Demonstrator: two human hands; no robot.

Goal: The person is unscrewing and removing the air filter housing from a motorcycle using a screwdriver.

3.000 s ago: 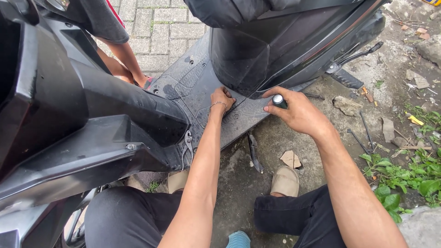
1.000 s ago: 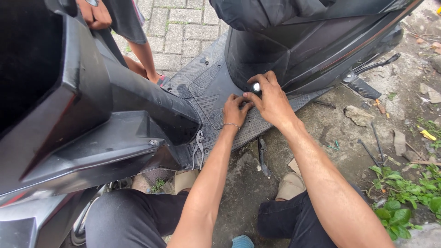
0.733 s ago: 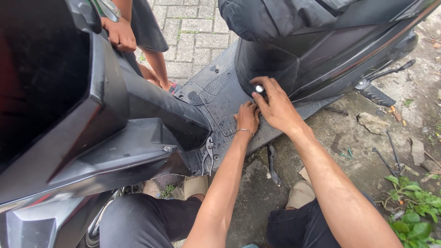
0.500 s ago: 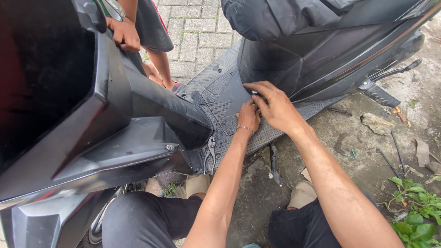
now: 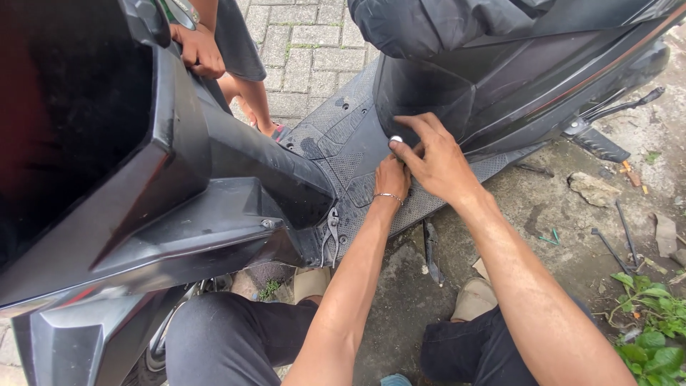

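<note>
Shifted lower on the scooter floorboard [image 5: 343, 136] since earlier: right hand [image 5: 436, 161], fingertips pinched on a small silver-tipped tool [image 5: 395, 140], wrist bent. Left hand [image 5: 391, 179] just below the tool, fingers curled against floorboard, grip contents indiscernible.

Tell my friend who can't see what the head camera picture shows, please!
Two bare hands work on a black scooter's textured plastic floorboard: the right hand holds a small silver-tipped tool, beside the left hand, which wears a thin bracelet. Metal pliers lie on the floorboard edge, and another person's hand grips the scooter's front.
</note>
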